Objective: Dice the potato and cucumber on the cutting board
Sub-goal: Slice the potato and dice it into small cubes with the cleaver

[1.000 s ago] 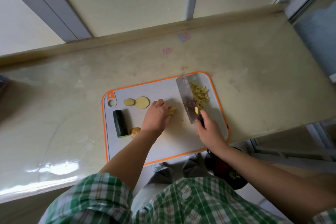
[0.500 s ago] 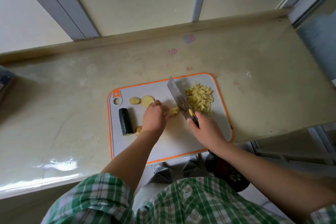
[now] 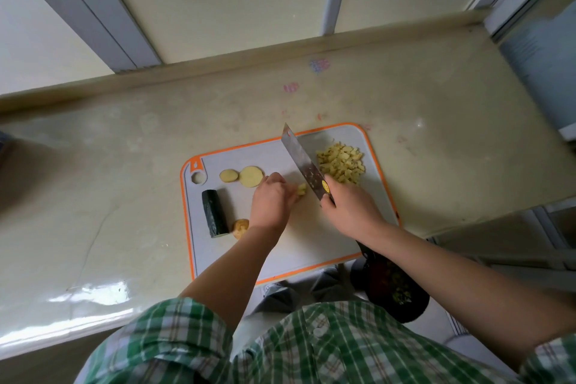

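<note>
A second ago the knife (image 3: 304, 165) was pushing the cut bits aside. Now its blade stands just beside the small potato bit (image 3: 301, 188), which the left hand (image 3: 271, 203) holds down with curled fingers. The right hand (image 3: 349, 210) grips the knife handle tight. So I think the next chop is near.

The cucumber (image 3: 214, 213) lies on the left of the cutting board (image 3: 311, 243), not diced yet. The board lies on the worktop (image 3: 124, 165).

I count one cucumber, two round potato slices (image 3: 251, 176), one potato end (image 3: 241, 227), one pile of potato cubes (image 3: 341, 167) and one knife. The held bit is mostly hidden, so it may be a few strips.
</note>
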{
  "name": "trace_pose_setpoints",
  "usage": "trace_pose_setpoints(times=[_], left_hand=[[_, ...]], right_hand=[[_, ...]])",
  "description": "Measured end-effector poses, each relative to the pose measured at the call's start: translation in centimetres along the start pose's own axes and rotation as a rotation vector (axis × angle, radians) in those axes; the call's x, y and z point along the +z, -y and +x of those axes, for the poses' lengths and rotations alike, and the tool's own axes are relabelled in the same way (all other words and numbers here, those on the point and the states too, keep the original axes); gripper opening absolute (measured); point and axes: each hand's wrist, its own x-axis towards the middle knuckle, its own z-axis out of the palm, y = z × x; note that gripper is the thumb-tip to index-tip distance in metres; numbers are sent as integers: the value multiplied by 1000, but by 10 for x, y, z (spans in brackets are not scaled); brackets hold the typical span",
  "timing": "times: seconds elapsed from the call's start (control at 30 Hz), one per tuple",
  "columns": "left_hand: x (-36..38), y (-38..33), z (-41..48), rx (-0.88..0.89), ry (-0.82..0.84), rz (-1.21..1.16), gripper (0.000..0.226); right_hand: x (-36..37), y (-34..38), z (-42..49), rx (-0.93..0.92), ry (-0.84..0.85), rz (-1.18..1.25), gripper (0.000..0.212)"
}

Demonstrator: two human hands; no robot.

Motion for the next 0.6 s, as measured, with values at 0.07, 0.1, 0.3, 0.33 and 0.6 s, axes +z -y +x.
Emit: trace_pose_setpoints(times=[0.07, 0.1, 0.3, 0.33, 0.6], left_hand=[[-1, 0, 1, -24, -13, -38, 10], [-1, -1, 1, -34, -12, -48, 8], [1, 0, 3, -69, -4, -57, 8], [1, 0, 4, -69, -2, -67, 7], [0, -2, 5, -102, -3, -116, 7]], right_hand=[[-2, 3, -1, -15, 19, -14, 11], [-2, 5, -1, -23, 28, -27, 11], [8, 6, -1, -17, 50, -42, 5], [9, 7, -2, -9, 57, -36, 3], [26, 7, -3, 37, 75, 5, 6]])
